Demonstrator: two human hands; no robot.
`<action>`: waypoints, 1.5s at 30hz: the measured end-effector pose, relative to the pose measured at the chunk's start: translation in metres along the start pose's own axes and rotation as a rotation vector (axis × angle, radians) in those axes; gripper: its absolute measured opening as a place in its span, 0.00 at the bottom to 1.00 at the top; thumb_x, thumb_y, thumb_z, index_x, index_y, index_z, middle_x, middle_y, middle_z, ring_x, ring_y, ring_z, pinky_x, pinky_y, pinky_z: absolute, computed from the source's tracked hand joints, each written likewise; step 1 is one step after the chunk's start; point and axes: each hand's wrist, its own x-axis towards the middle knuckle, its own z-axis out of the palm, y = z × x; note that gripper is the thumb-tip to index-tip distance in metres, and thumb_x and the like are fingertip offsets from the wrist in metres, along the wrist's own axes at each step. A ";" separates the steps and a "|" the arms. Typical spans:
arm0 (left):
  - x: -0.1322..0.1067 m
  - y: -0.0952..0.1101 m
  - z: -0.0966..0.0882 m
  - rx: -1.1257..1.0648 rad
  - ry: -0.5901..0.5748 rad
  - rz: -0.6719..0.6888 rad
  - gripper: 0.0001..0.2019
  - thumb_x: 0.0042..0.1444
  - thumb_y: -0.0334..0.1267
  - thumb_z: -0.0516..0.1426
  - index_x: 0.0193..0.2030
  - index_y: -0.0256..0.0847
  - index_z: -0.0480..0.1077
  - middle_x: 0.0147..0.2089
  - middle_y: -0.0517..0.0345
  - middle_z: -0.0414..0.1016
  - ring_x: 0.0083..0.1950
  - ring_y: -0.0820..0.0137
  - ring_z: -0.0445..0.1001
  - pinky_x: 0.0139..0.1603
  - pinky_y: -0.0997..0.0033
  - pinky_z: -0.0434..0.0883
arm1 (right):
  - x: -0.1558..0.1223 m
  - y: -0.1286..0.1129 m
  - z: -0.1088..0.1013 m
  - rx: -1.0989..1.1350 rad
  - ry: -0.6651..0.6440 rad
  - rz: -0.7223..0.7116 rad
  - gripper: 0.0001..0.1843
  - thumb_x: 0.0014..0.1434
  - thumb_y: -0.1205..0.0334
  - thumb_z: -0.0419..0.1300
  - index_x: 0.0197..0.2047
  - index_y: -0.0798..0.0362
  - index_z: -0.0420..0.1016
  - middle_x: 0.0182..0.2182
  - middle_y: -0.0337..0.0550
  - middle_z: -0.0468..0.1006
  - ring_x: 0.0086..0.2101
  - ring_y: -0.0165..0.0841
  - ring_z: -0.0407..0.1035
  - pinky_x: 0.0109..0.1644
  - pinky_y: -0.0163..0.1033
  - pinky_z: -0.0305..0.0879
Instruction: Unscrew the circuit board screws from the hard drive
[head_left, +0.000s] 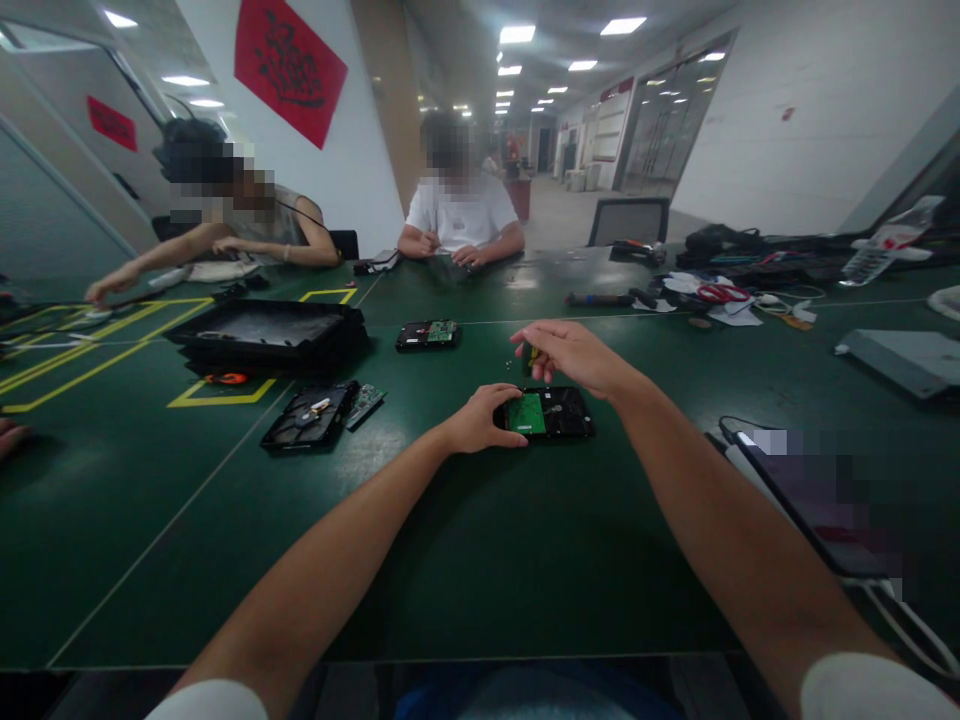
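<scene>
While my left hand (pixel 484 420) spans the left end of a hard disk drive (pixel 571 412), thumb at the near edge and fingers at the far one, I have it gripped flat on the green table (pixel 480 560). Its green circuit board (pixel 530 412) faces up. My right hand (pixel 574 355), raised by the drive's far edge, pinches a small yellow-and-dark tool (pixel 530 357), too blurred for me to identify from here. Tiny pale specks (pixel 508 366) lie on the table near those fingertips. Farther off I see a second drive (pixel 427 336); to the left, a third drive (pixel 300 425) lies just beside a loose circuit board (pixel 365 406), near a stack of black trays (pixel 262 355).
</scene>
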 end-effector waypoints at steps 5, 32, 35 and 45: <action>0.001 -0.001 0.000 -0.003 -0.004 0.004 0.44 0.47 0.57 0.71 0.69 0.43 0.65 0.71 0.44 0.64 0.72 0.47 0.60 0.74 0.44 0.58 | 0.001 0.001 -0.003 -0.011 0.010 0.014 0.11 0.71 0.60 0.54 0.44 0.54 0.78 0.30 0.42 0.78 0.26 0.28 0.73 0.25 0.31 0.69; 0.000 0.003 -0.002 -0.006 -0.010 -0.022 0.45 0.46 0.57 0.71 0.69 0.45 0.65 0.72 0.45 0.63 0.73 0.47 0.59 0.75 0.44 0.57 | 0.001 0.004 -0.001 -0.119 0.042 -0.017 0.12 0.67 0.50 0.62 0.43 0.49 0.76 0.31 0.38 0.78 0.22 0.25 0.69 0.20 0.29 0.62; 0.000 0.003 -0.002 -0.004 -0.011 -0.016 0.45 0.46 0.57 0.71 0.69 0.45 0.65 0.72 0.45 0.63 0.73 0.47 0.60 0.74 0.44 0.58 | 0.002 0.005 -0.001 -0.110 0.009 -0.020 0.13 0.67 0.49 0.62 0.41 0.51 0.77 0.31 0.40 0.78 0.24 0.25 0.70 0.23 0.29 0.64; 0.000 0.000 -0.001 0.005 -0.011 0.002 0.45 0.47 0.58 0.71 0.69 0.43 0.65 0.71 0.43 0.63 0.73 0.47 0.60 0.74 0.45 0.58 | 0.001 0.000 0.001 0.031 0.012 0.055 0.09 0.70 0.57 0.56 0.41 0.53 0.74 0.38 0.45 0.81 0.26 0.29 0.75 0.26 0.32 0.70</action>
